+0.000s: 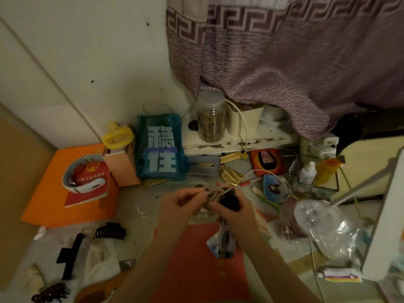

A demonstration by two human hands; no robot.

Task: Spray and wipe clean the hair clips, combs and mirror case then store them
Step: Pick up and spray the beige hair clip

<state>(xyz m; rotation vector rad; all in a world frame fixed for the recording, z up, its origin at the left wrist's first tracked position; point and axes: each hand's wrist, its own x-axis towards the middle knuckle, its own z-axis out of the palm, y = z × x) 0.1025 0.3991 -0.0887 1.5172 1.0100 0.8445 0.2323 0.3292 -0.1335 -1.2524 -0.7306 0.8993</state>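
Note:
At the middle of the table my left hand [181,202] pinches a thin beige hair clip [215,192]. Close beside it, my right hand [237,212] grips a spray bottle [227,242] by its neck, the black nozzle head [229,201] right up against the clip. Left of my arms lie a black claw clip [110,232], a black comb [70,254] and, at the bottom left, a brown claw clip [50,291]. A white cloth [100,259] lies next to the comb. A blue oval case with a cartoon picture [275,188] rests to the right of my hands.
A blue bag [160,147], a pink box [121,167], a yellow fan [118,135] and a jar [211,115] line the back. An orange folder [50,193] lies at the left. Clear plastic bags [328,226], small bottles [308,171] and cables crowd the right.

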